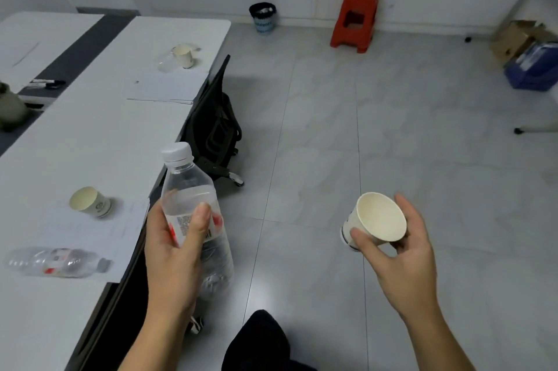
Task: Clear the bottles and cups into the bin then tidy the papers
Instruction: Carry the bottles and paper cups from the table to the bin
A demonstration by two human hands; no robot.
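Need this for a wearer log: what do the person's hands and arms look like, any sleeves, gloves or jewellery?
Both the left hand and right hand are bare: no gloves, no rings showing. The left forearm and right forearm are uncovered to the frame edge, with no sleeve, watch or band in view.

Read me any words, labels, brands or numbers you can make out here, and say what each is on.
Nothing here can be read.
On the bottle in the left hand: red-and-white label with barcode, blurred.
On the paper cup in the right hand: dark side mark, unreadable.
On the near cup on the table: round emblem, too small.
On the lying bottle: red label, blurred.
On the papers: faint print, illegible.
On the blue box: blurred print.
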